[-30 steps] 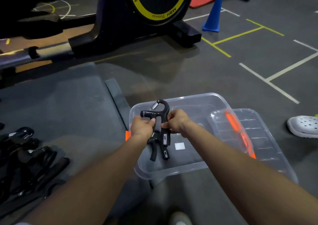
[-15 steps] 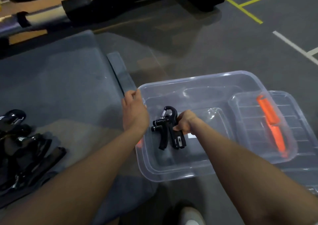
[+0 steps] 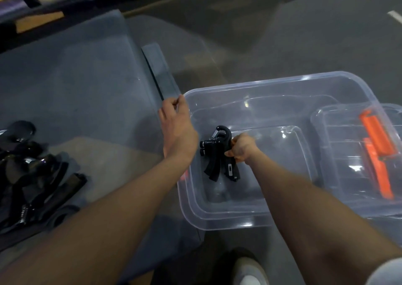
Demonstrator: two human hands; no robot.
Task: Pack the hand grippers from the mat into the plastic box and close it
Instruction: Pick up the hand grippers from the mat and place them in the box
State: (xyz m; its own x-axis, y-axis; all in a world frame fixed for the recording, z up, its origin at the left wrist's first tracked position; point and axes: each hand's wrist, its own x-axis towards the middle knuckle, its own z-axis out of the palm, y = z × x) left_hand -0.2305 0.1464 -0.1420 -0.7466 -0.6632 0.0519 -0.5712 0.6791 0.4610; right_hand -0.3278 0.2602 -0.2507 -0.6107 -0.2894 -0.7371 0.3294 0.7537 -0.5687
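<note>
Hand gripper point(image 3: 219, 152), rigid and light, clasped by its handles in the right hand point(image 3: 241, 147) inside the clear plastic box point(image 3: 272, 84); left hand point(image 3: 177, 128) empty, loosely curled.

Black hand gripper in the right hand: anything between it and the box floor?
Nothing visible. The right hand holds the black hand gripper inside the clear plastic box, and the floor below looks bare. The clear lid with orange latches lies off to the right, overlapping that rim only.
</note>
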